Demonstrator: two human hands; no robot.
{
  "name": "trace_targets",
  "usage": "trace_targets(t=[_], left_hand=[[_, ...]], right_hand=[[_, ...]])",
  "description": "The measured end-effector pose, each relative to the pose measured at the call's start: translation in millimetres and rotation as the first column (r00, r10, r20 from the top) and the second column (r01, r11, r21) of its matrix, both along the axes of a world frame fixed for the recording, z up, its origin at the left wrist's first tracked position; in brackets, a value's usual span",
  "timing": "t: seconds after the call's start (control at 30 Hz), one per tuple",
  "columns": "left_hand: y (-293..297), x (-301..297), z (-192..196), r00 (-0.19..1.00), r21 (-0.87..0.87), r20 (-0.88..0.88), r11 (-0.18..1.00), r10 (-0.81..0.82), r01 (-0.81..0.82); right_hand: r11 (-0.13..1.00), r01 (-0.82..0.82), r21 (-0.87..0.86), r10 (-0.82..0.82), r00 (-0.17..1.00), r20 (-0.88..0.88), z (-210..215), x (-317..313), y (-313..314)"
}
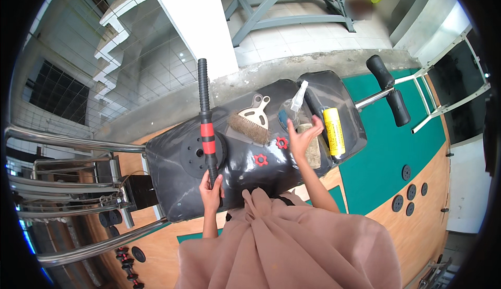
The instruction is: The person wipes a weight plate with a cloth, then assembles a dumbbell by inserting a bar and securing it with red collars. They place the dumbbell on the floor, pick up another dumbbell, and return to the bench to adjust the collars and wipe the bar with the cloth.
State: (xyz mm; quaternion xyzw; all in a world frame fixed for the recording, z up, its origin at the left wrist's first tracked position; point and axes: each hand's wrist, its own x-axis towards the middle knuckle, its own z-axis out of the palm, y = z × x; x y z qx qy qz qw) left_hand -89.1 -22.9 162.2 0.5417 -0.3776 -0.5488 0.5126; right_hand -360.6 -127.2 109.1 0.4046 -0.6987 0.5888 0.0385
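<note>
My left hand (211, 192) is wrapped round the lower end of a black threaded dumbbell bar (208, 140) with red bands, held upright over a round black weight plate (190, 156). The plate lies on a black padded bench (235, 177). My right hand (301, 138) has its fingers apart beside a clear spray bottle (288, 112) with a white nozzle. Just past that hand lies a worn beige cloth (313, 156). Two red star-shaped collars (261, 159) rest between my hands. Behind them is a bristle brush (251, 122) in a light dustpan-like holder.
A yellow cylindrical container (334, 132) lies at the bench's right end. Chrome rails (78, 142) run along the left, and padded rollers (389, 85) stick out at the right. Several weight plates (411, 191) lie on the wooden floor. A grey metal frame (297, 22) stands beyond.
</note>
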Motion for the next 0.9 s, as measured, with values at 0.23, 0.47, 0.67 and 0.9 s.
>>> trace_targets(t=[0.23,0.47,0.67,0.9], left_hand=[[-3,-18,-3,0.996,-0.007,-0.045,0.997,-0.082,0.082],[-24,-28,4,0.975,-0.044,-0.135,0.984,-0.175,0.17],[-66,-32,21,0.953,-0.088,-0.213,0.975,-0.216,0.202],[-108,-48,39,0.907,-0.188,-0.336,0.962,-0.254,0.2]], right_hand=[[0.897,-0.441,0.023,0.425,0.875,0.231,24,-25,-64],[0.873,-0.436,-0.218,0.481,0.842,0.243,101,-39,-68],[0.283,-0.956,-0.079,0.924,0.25,0.291,174,-35,-27],[0.075,-0.958,0.277,0.939,0.161,0.304,144,18,23]])
